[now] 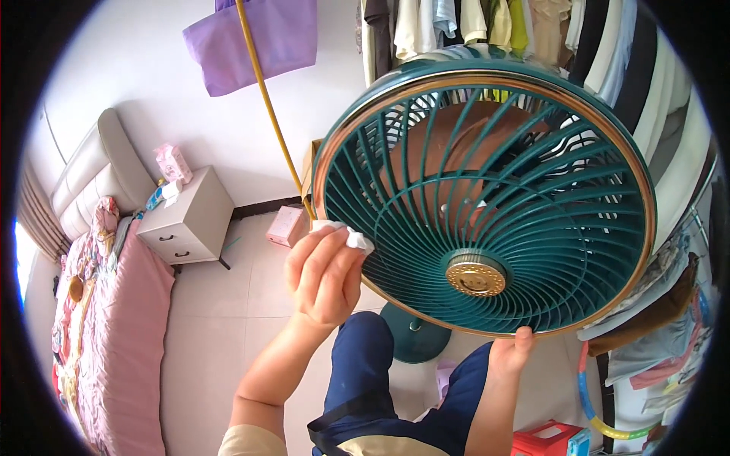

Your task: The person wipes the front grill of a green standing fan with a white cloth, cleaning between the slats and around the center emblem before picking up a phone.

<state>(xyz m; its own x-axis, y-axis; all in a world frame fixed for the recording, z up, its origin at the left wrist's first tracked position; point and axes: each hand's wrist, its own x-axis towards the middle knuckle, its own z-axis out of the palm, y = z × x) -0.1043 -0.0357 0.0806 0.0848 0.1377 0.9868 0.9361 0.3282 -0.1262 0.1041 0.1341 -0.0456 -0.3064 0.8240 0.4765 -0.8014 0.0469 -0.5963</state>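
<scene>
A large green fan with a copper-coloured rim and a gold hub fills the right half of the head view, its grille tilted up. Brown blades show behind the curved ribs. My left hand is closed on a crumpled white tissue and presses it against the left side of the rim. At the bottom edge, my right hand grips the rim with the thumb over the front; its other fingers are hidden behind. The round green base stands on the floor beyond my knees.
Clothes hang on a rack behind and right of the fan. A pink box and a yellow pole are left of it. Further left stand a nightstand and a pink-covered bed. A red box lies at lower right.
</scene>
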